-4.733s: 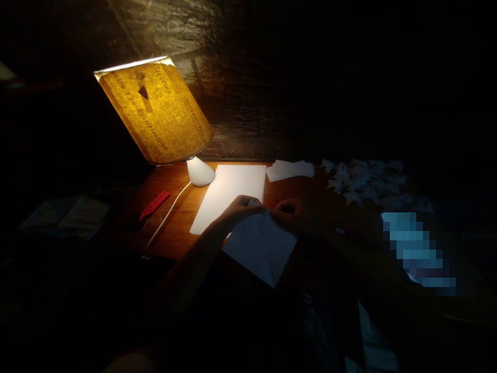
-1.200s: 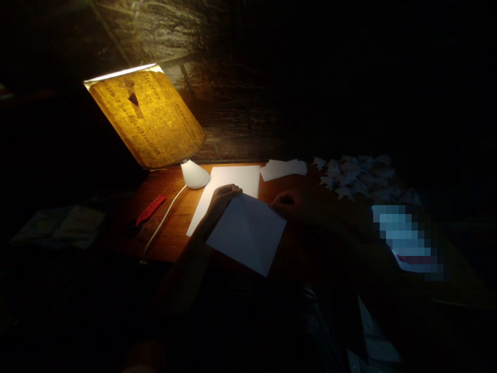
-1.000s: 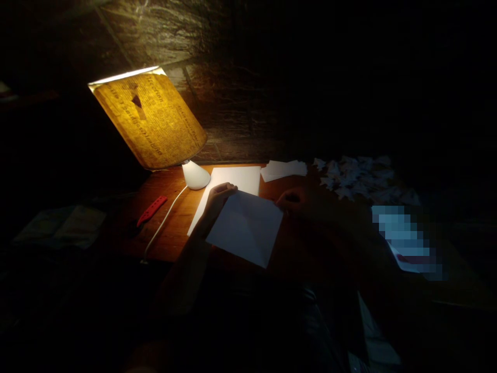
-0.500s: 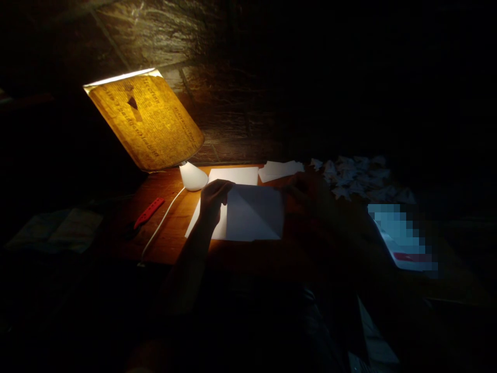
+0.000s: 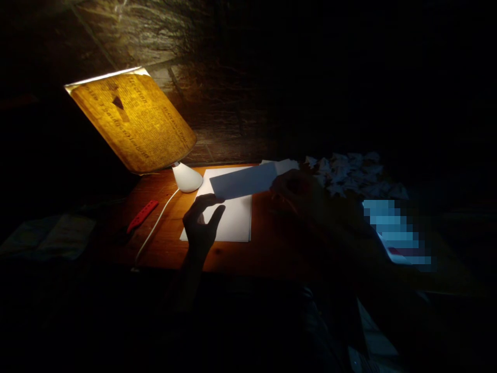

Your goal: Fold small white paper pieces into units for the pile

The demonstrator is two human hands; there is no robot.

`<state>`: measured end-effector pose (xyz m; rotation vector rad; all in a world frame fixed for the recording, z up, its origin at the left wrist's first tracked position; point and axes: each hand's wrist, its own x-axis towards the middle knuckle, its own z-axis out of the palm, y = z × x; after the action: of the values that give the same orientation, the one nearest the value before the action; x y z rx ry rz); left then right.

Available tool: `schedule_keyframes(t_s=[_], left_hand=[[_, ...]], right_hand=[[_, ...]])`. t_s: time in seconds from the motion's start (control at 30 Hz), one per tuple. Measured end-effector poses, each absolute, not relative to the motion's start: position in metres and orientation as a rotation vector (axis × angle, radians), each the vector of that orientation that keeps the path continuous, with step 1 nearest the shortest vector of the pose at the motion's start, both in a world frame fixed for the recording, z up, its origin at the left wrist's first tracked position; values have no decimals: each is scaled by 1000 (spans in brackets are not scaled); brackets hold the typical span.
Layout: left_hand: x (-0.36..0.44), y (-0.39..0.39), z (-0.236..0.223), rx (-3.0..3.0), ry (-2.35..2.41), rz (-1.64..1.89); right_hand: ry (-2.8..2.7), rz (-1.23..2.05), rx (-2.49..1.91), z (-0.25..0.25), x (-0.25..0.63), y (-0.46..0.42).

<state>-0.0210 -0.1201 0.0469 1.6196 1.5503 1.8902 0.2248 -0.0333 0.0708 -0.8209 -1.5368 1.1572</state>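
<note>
A narrow rectangular strip of paper (image 5: 244, 181) hangs above the desk, shadowed on the side facing me. My right hand (image 5: 293, 189) grips its right end; that hand is dark and its fingers are only partly visible. Below the strip's left end is my left hand (image 5: 202, 220), thumb and fingers spread in a C shape with nothing between them. Its fingertips come close to the strip's lower edge; whether they touch I cannot tell. Beneath both lies a stack of white paper sheets (image 5: 233, 220) on the wooden desk (image 5: 229, 259).
A lit lamp with a printed shade (image 5: 132, 122) and white base (image 5: 187, 177) stands at the back left, its cord (image 5: 155, 228) running forward. A red-handled tool (image 5: 143, 215) lies left. Paper pieces (image 5: 287, 166), several folded paper shapes (image 5: 349, 171) and a glowing screen (image 5: 392, 228) are farther right.
The larger sheet with a diagonal line, held between both hands, is no longer seen in that shape. A narrow strip is now in my right hand, raised; my left hand has opened and moved left.
</note>
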Motion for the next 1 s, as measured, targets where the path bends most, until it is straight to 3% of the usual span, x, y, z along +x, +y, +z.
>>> schedule_keyframes(t_s=[0.13, 0.3, 0.47, 0.57, 0.63, 0.77, 1.0], left_hand=[[-29, -102, 34, 1086, 1408, 1952], [-49, -71, 27, 876, 1296, 1707], [-64, -65, 19, 1256, 1627, 1388], [-65, -74, 19, 1874, 1787, 1280], [-63, -78, 21, 2296, 1620, 1031], [-59, -74, 19, 2593, 1238, 505], [-58, -66, 11, 2665, 1229, 459]], right_hand=[[-1942, 1304, -701, 73, 221, -48], [-2339, 1471, -585, 80, 232, -50], [-2176, 905, -1111, 68, 272, -51], [-2120, 453, -1422, 52, 304, -71], [-2135, 236, -1533, 38, 322, -86], [-2209, 78, -1559, 12, 343, -99], [-2248, 66, -1559, 4, 343, -98]])
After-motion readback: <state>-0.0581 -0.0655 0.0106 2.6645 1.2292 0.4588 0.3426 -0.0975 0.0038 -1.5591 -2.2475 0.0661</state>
